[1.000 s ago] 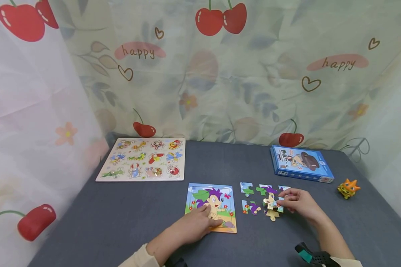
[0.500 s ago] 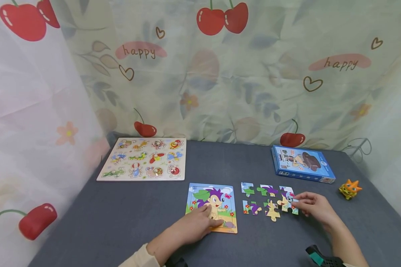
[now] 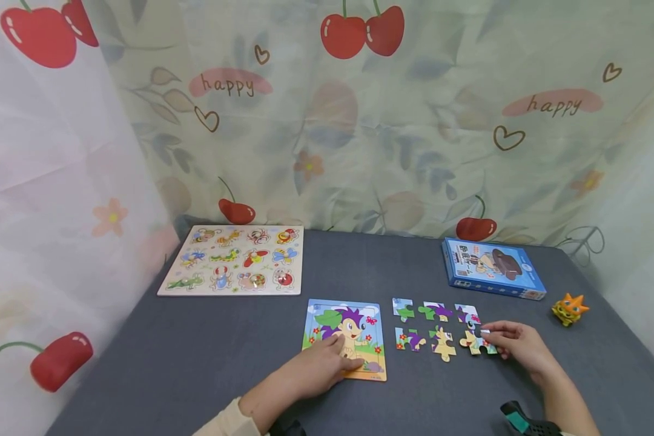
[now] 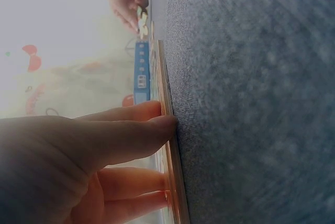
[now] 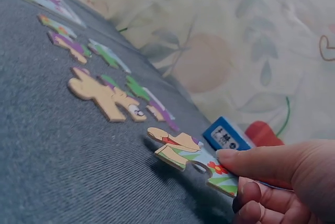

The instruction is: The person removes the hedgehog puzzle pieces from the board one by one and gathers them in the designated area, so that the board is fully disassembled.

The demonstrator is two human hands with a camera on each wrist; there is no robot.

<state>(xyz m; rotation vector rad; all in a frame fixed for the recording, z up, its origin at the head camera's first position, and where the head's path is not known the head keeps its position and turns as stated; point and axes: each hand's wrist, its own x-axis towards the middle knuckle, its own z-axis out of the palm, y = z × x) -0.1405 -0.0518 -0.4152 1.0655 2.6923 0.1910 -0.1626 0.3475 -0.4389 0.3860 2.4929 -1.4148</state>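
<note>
My left hand (image 3: 321, 366) rests on a square hedgehog puzzle board (image 3: 354, 327), fingers on its picture and, in the left wrist view, the thumb tip at its edge. To the right, my right hand (image 3: 518, 345) pinches a jigsaw piece (image 5: 194, 156) with a red flower on it. That piece is tilted over the cloth in the right wrist view, its shadow below. Beside it lie several other pieces in two loose rows: a green-and-blue piece (image 3: 403, 309), a purple-spiked piece (image 3: 436, 311), a butterfly piece (image 3: 467, 315), a purple piece (image 3: 410, 340) and a tan piece (image 3: 444, 345).
A white insect puzzle board (image 3: 231, 260) lies at the back left of the grey cloth-covered table (image 3: 169, 363). At the back right is a blue box (image 3: 493, 266), with a small orange-spiked toy (image 3: 570, 309) nearby. Printed curtains (image 3: 360, 151) hang behind.
My right hand has moved right with the flower piece, away from the tan piece and to a spot below the butterfly piece, which now shows more fully. The left hand stays in place.
</note>
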